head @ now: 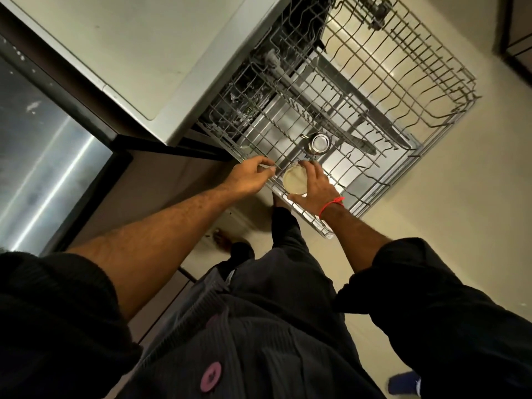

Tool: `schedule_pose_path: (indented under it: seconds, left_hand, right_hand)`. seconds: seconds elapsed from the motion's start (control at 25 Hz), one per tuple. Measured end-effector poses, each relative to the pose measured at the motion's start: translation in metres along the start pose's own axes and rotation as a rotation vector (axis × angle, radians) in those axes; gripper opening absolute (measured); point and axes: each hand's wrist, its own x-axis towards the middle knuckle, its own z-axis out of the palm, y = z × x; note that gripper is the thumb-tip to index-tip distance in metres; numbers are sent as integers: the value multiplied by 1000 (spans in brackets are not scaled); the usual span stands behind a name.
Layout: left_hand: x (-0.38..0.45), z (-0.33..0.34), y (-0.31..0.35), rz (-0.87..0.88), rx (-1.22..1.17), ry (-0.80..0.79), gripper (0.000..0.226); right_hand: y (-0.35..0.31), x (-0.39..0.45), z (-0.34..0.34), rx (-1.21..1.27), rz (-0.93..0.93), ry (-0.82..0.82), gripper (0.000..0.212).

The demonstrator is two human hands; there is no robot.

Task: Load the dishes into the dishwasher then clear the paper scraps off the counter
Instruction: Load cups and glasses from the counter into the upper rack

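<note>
The dishwasher's upper wire rack (383,185) is pulled out over the open door. A steel cup (319,143) stands in the rack near its front. At the rack's near corner my right hand (312,185) grips a small round cream-coloured bowl (293,180), fingers curled over its rim. My left hand (253,175) pinches the wire edge of the rack just to the left of the bowl. A second wire rack (403,61) sits further out, with nothing visible in it.
The white counter top (138,44) lies left of the dishwasher. A dark glass-fronted appliance (43,156) stands at the far left. Pale floor (446,226) spreads to the right. My legs and feet are below the rack's corner.
</note>
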Motion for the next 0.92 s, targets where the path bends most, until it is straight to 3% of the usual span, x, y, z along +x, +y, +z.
schedule_pose_path:
  seconds: [0.16, 0.28, 0.44, 0.68, 0.92]
  left_hand:
    - [-19, -15, -11, 192, 48, 108, 33]
    - [-37, -31, -24, 375, 60, 255, 29]
    - [-78, -58, -57, 499, 14, 539, 28]
    - [-180, -114, -137, 521, -83, 1012, 30]
    - [-280, -153, -225, 362, -190, 1477, 30]
  right_hand:
    - [-17, -9, -9, -40, 3, 189, 88]
    - [-58, -14, -22, 58, -179, 362, 65]
    - [-142, -18, -31, 179, -508, 424, 40]
    - [-307, -47, -13, 328, -919, 298, 36]
    - [-448, -87, 41, 342, -1024, -69, 46]
